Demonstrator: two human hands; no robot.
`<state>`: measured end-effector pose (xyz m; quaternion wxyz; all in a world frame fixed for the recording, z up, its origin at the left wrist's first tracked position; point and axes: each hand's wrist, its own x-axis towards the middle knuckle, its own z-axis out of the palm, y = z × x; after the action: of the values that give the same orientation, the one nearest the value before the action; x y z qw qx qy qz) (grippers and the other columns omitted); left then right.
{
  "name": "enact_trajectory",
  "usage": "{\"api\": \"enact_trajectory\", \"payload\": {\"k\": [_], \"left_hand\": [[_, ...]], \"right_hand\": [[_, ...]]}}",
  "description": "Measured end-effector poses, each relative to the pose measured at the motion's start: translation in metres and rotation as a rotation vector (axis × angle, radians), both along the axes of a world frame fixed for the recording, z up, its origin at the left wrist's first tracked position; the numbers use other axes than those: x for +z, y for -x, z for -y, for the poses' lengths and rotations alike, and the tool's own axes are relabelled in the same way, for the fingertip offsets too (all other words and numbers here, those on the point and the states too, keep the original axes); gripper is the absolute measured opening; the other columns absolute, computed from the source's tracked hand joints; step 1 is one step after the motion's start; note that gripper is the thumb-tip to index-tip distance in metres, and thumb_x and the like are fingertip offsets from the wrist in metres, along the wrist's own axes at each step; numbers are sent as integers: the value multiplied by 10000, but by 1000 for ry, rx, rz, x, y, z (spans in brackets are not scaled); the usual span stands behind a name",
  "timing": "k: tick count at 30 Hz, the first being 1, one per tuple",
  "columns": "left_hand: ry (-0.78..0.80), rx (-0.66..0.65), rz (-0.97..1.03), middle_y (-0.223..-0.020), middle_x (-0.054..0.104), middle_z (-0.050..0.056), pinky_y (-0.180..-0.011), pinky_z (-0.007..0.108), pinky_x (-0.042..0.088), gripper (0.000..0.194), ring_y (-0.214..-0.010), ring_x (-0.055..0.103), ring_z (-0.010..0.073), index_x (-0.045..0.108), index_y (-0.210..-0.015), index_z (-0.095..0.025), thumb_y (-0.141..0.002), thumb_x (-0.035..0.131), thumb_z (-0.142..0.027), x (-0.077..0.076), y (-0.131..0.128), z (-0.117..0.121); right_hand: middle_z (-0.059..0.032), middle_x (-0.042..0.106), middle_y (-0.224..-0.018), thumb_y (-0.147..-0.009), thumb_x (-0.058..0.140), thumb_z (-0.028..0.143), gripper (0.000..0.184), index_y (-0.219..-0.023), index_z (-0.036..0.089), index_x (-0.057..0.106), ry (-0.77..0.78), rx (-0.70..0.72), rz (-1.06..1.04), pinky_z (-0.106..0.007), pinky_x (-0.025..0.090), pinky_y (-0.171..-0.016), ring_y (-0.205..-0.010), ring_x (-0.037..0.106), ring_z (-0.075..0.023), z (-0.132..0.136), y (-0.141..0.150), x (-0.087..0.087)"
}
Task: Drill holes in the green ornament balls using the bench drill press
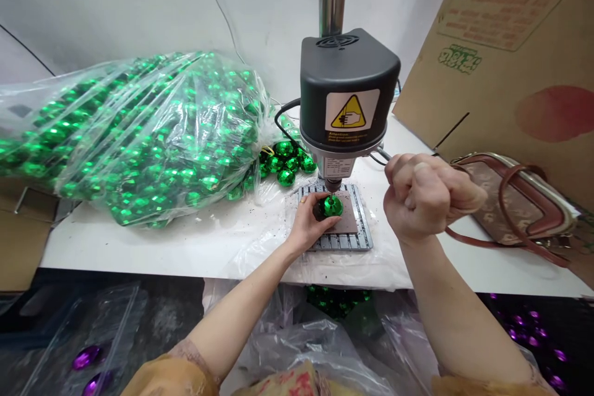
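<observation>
A shiny green faceted ball point(333, 205) sits on a brown pad point(349, 223) on the slotted metal base point(365, 236) of a bench drill press point(349, 74). My left hand point(312, 216) grips the ball from the left, thumb in front and fingers behind. Directly over the ball, the chuck point(333, 185) points down, its bit meeting the ball's top. To the right of the drill head, my right hand point(424, 195) is closed in a fist around the press's lever, which the fingers mostly hide. A thin black rod point(452, 133) sticks up behind that fist.
A big clear bag point(162, 136) of green balls fills the left of the white table point(162, 253). Loose green balls point(286, 177) lie behind the base. At right are a brown handbag point(510, 198) and a cardboard box point(501, 62). Purple balls point(87, 357) lie below the table.
</observation>
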<state>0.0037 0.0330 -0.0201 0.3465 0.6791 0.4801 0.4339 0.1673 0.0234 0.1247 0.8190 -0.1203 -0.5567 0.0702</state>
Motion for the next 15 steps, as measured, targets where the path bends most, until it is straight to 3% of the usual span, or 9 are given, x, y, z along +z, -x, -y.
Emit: {"api": "enact_trajectory", "payload": {"k": [12, 15], "left_hand": [[29, -24, 41, -1162, 673, 87, -979, 445, 495, 535, -1106, 627, 278, 640, -1184, -229, -717, 881, -329, -5, 1, -1], [22, -20, 30, -1157, 675, 85, -961, 434, 502, 532, -1099, 631, 276, 639, -1180, -229, -716, 880, -324, -4, -1, -1]], "right_hand": [[60, 256, -485, -804, 554, 93, 468, -541, 168, 174, -129, -33, 48, -263, 287, -444, -419, 234, -30, -7, -4, -25], [62, 259, -461, -798, 578, 100, 498, -522, 166, 168, -97, -55, 15, -271, 294, -444, -401, 255, -34, -4, 0, -21]]}}
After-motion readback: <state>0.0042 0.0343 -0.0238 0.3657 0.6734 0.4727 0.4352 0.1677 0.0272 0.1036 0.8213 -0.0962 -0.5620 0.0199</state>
